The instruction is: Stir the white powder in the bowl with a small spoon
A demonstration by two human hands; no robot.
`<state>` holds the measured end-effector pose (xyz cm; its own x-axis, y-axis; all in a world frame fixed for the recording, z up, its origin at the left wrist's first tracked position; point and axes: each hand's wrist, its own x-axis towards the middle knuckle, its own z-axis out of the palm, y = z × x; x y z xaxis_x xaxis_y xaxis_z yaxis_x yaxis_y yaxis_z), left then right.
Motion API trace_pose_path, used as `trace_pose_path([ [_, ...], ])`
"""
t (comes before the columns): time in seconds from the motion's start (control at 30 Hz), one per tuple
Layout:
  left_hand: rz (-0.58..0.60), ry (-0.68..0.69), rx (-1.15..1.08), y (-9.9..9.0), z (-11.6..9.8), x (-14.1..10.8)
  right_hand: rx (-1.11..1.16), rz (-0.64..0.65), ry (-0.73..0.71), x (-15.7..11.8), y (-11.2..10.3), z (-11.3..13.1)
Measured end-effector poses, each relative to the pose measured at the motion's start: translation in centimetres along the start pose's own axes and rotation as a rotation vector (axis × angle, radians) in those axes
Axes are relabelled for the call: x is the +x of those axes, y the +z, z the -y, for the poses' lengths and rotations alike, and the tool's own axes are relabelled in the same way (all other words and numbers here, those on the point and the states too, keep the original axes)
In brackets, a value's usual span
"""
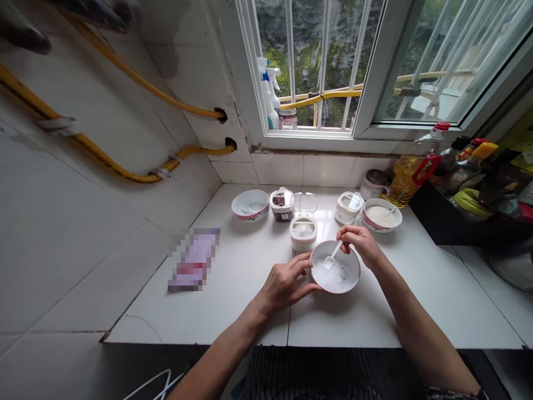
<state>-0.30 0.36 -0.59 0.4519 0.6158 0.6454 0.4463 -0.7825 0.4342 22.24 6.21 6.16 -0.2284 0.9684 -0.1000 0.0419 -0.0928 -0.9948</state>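
My left hand [287, 280] grips the left rim of a white bowl [353, 278] with a reddish edge, which is tilted slightly toward me. White granules [333, 279] lie in its bottom. Between the fingers of my right hand [360, 244] is the handle of a small white spoon [330, 261], its scoop inside the bowl over the granules. Just behind the bowl stands a seasoning jar [303, 240] with white contents and its clear lid [305, 203] flipped up. A second jar [282, 214] with dark contents and a third, pale jar [348, 214] stand farther back.
A bowl with a floral side [250, 214] stands back left, another bowl of white grains [381, 226] back right. An oil bottle [406, 172] and a black rack [437, 222] of bottles occupy the right. A purple packet [197, 255], blurred out, lies left. Yellow pipes [133, 176] run along the wall.
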Motion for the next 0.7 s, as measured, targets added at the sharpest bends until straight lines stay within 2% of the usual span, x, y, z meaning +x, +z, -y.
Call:
trace_pose_path([
  [0.27, 0.0, -0.001, 0.001, 0.0, 0.0, 0.1, 0.001, -0.011, 0.004, 0.1, -0.2, 0.0],
  [0.4, -0.003, 0.001, 0.018, 0.1, 0.0, 0.0, 0.036, -0.071, -0.042, 0.4, -0.4, -0.4],
  [0.47, -0.001, 0.001, 0.013, 0.1, 0.0, 0.0, 0.037, -0.127, -0.122, 0.5, -0.2, -0.6],
  [0.57, 0.006, -0.004, 0.001, 0.1, 0.1, -0.1, -0.027, -0.224, -0.316, 0.4, 0.6, -0.8],
  [0.63, 0.007, -0.006, -0.002, 0.1, 0.1, -0.1, -0.157, -0.279, -0.465, 0.3, 1.3, -1.0],
  [0.7, 0.004, -0.003, -0.003, 0.2, 0.1, -0.1, -0.379, -0.291, -0.643, 0.1, 2.0, -1.2],
])
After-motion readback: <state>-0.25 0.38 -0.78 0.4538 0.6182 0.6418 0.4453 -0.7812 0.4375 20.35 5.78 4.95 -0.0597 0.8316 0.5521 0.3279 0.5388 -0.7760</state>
